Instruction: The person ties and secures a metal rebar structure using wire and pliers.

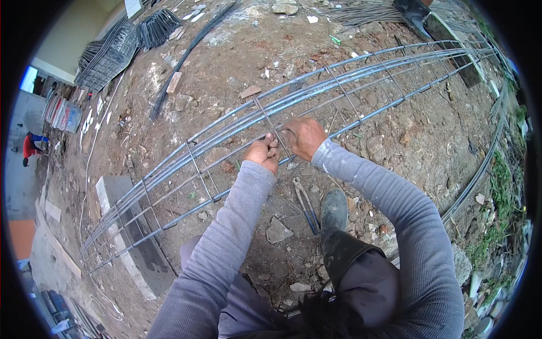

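A long rebar cage (pixel 237 123) of lengthwise bars and square wire stirrups stretches before me, slanting up to the right. My left hand (pixel 263 153) has its fingers closed at a thin bar beside a stirrup (pixel 265 113); what lies between the fingertips is too small to tell. Just right of the same stirrup, my right hand (pixel 303 137) is curled at that bar, its fingertips partly hidden. Below the hands, end-cutting pincers (pixel 305 205) with dark handles lie on the dirt beside my rubber boot (pixel 334 209).
Concrete blocks (pixel 123 237) (pixel 459 63) support both cage ends. Stacked stirrups (pixel 110 51) and a rod bundle (pixel 186 63) lie upper left. Another person's boot (pixel 413 17) is at the upper right; a person in red (pixel 31 148) is far left. Stones (pixel 278 230) litter the ground.
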The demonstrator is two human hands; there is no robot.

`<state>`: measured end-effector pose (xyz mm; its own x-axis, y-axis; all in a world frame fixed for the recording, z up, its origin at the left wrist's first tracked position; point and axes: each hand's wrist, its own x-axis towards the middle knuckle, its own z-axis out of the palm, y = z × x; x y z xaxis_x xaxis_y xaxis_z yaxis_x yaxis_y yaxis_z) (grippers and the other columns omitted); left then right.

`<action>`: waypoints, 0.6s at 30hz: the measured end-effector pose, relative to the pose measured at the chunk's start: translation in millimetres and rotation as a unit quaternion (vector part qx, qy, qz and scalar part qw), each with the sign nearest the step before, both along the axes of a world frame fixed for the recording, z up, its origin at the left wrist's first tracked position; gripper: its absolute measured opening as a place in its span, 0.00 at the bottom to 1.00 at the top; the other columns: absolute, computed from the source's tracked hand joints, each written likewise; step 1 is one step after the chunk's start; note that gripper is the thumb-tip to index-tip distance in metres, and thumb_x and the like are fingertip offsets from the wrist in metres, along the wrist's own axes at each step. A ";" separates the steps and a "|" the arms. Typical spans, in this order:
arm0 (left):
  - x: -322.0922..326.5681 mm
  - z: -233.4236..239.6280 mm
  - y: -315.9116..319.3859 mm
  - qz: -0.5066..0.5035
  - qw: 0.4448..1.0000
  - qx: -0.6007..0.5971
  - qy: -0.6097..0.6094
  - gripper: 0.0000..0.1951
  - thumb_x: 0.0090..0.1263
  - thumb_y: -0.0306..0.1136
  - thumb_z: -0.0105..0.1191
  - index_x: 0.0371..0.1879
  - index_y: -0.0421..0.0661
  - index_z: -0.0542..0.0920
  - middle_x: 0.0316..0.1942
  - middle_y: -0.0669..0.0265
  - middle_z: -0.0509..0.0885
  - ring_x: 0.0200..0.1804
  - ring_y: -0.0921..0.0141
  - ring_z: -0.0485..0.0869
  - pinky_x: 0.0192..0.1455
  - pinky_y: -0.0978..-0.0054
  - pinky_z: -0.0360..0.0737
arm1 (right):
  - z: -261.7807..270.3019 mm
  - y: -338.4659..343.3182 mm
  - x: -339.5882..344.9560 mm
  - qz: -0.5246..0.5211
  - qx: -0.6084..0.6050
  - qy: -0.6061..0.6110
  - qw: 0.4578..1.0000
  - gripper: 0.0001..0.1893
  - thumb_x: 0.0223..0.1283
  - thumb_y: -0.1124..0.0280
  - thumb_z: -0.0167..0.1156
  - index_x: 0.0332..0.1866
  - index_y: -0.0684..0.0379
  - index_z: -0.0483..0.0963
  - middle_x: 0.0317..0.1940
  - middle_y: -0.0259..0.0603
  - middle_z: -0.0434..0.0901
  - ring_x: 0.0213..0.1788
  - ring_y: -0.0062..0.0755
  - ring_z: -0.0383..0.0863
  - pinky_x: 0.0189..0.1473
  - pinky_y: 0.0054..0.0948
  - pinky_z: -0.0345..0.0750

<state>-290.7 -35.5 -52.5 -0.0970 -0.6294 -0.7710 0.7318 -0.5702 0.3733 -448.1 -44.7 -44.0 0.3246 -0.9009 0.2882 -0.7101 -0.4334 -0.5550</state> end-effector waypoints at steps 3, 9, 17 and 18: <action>1.1 5.2 0.4 -0.025 1.000 0.014 0.008 0.06 0.76 0.19 0.41 0.45 0.43 0.71 0.31 0.70 0.73 0.23 0.80 0.67 0.17 0.84 0.58 | 18.9 2.8 1.3 0.012 -0.006 -0.001 1.000 0.07 0.57 0.71 0.55 0.37 0.61 0.77 0.34 0.49 0.83 0.36 0.54 0.84 0.40 0.50 0.80; 10.9 8.3 -5.8 -0.128 0.992 0.020 -0.001 0.10 0.74 0.17 0.41 0.47 0.46 0.69 0.32 0.70 0.74 0.23 0.81 0.65 0.17 0.84 0.55 | 29.6 -10.1 3.6 -0.007 -0.038 0.066 0.997 0.06 0.54 0.71 0.58 0.36 0.60 0.74 0.30 0.47 0.81 0.36 0.53 0.84 0.38 0.49 0.80; 14.0 21.6 -1.5 -0.133 0.991 0.008 0.000 0.04 0.73 0.28 0.51 0.44 0.47 0.73 0.33 0.68 0.76 0.19 0.80 0.59 0.17 0.84 0.54 | 19.4 6.0 -1.0 0.031 -0.005 0.161 0.986 0.07 0.52 0.67 0.59 0.34 0.57 0.77 0.29 0.46 0.83 0.35 0.50 0.86 0.38 0.46 0.81; 10.6 31.3 -0.6 -0.112 0.993 0.028 -0.030 0.07 0.73 0.35 0.54 0.43 0.47 0.74 0.33 0.68 0.76 0.19 0.80 0.58 0.17 0.83 0.54 | 16.0 6.4 0.2 0.025 0.031 0.188 0.981 0.06 0.52 0.66 0.59 0.32 0.56 0.78 0.28 0.46 0.84 0.34 0.49 0.87 0.38 0.45 0.81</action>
